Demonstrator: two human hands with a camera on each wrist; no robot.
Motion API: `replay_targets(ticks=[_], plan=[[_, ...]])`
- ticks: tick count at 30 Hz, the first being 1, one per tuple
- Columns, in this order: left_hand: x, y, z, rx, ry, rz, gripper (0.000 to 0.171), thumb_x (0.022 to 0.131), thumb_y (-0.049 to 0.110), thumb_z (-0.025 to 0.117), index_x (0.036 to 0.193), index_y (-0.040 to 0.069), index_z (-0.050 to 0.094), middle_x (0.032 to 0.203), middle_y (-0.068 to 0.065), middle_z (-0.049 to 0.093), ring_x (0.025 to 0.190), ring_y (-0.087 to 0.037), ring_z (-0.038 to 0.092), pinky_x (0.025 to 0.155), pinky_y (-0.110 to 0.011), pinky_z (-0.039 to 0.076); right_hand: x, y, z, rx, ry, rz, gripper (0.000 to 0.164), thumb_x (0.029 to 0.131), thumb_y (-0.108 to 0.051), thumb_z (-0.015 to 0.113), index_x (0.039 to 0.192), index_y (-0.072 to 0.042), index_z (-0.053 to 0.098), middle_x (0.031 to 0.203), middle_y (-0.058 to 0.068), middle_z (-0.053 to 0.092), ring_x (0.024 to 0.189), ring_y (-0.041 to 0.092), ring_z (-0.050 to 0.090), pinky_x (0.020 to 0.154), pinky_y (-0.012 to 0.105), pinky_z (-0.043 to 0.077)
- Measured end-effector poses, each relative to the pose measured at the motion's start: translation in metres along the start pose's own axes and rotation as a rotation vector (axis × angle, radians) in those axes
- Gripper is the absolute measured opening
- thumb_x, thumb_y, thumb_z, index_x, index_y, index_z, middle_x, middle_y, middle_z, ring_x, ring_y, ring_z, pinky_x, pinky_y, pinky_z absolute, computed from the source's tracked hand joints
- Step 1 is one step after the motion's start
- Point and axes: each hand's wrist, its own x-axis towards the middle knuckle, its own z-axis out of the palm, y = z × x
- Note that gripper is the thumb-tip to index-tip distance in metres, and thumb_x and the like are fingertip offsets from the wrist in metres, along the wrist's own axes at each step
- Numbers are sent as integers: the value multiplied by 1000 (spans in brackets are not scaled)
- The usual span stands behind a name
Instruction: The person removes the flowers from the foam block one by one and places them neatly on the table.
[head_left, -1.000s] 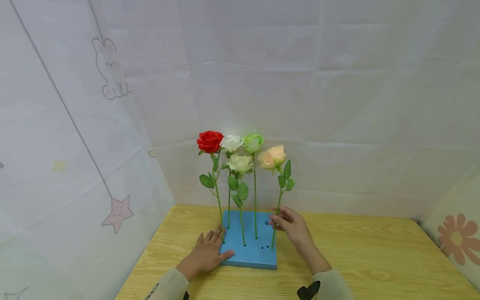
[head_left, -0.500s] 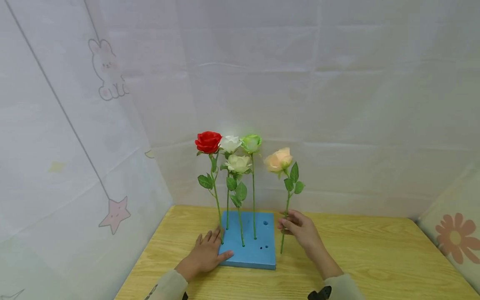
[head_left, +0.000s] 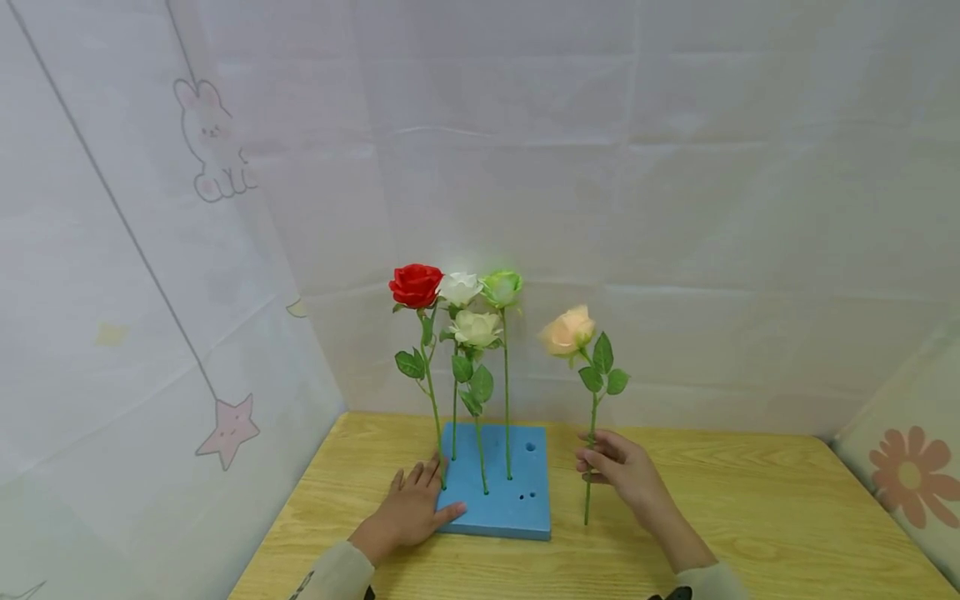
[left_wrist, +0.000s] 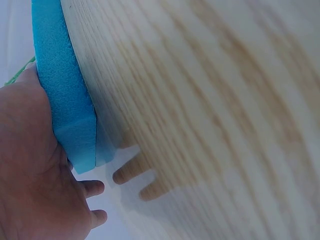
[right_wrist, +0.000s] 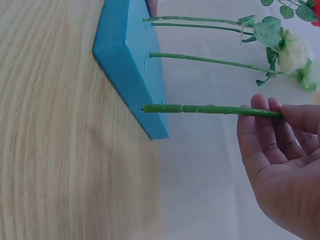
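My right hand (head_left: pixel 626 473) pinches the green stem of a peach rose (head_left: pixel 567 332) between thumb and fingers, to the right of a blue foam block (head_left: pixel 498 521). In the right wrist view the bare stem end (right_wrist: pixel 162 108) hangs free in the air. My left hand (head_left: pixel 408 508) rests with spread fingers on the block's left edge; the left wrist view shows its palm side (left_wrist: pixel 30 165) against the block. A red rose (head_left: pixel 416 286), a white rose (head_left: pixel 460 288), a cream rose (head_left: pixel 477 329) and a green rose (head_left: pixel 502 288) stand upright in the block.
Several small holes (head_left: pixel 530 447) show in the right part of the block's top. Beneath everything is a wood-grain table (head_left: pixel 720 500). A pale printed cloth (head_left: pixel 525 167) hangs behind it and along the sides.
The peach rose has come out of the block. My right hand has carried it to the right and slightly nearer to me. The left hand has stayed on the block.
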Motion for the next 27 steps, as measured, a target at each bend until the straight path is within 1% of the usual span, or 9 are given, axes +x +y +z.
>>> replay_targets(ticks=[3,6,9,13,16,21,24,27], plan=[[3,-6,7,1,9,-2,96,97,76,34,163,8,22,169,-12,15,150,-44,24,114,-73,16,-5,-1,-7,-14,-8,5,42,100,-17,67,138,0,57,111,15,69,102,31,70,87,44,59],[4,-9,9,0,12,-1,95,97,76,34,163,8,22,169,-12,16,151,-44,23,114,-73,16,-9,-1,-13,-13,-4,29,42,100,-18,67,137,-2,58,111,14,69,105,34,69,87,43,59],[1,-5,4,-7,4,-2,94,98,74,36,163,8,20,169,-13,15,151,-44,23,114,-73,15,-14,0,-19,-18,2,37,42,100,-19,67,137,-1,58,112,14,69,105,34,69,87,42,59],[-2,2,-5,-16,-2,5,93,99,71,39,162,5,21,168,-16,17,150,-46,24,113,-74,16,-21,1,-28,-42,-13,21,44,101,-18,65,140,1,55,114,15,68,104,33,69,89,44,58],[-4,4,-8,-21,-5,12,92,100,69,39,161,3,23,167,-18,19,149,-47,25,112,-74,16,-25,1,-34,-53,-20,27,46,101,-19,65,141,1,54,115,16,68,104,32,69,90,45,58],[-2,1,-3,-20,-10,8,93,99,71,38,162,4,22,168,-17,17,150,-47,23,113,-74,15,-33,1,-45,-47,-24,53,48,101,-20,66,142,3,52,116,16,68,104,32,69,92,48,56],[1,-3,2,-7,-13,-1,96,97,76,33,163,7,21,169,-14,15,151,-45,21,115,-72,15,-37,1,-52,-37,-19,64,51,100,-21,66,142,3,51,116,15,68,105,33,69,92,49,56],[2,-5,5,-2,-4,-2,98,96,79,30,163,8,22,169,-13,15,151,-45,21,115,-72,15,-43,0,-59,-32,-18,70,53,100,-23,67,143,3,50,117,14,68,105,31,69,93,48,56]])
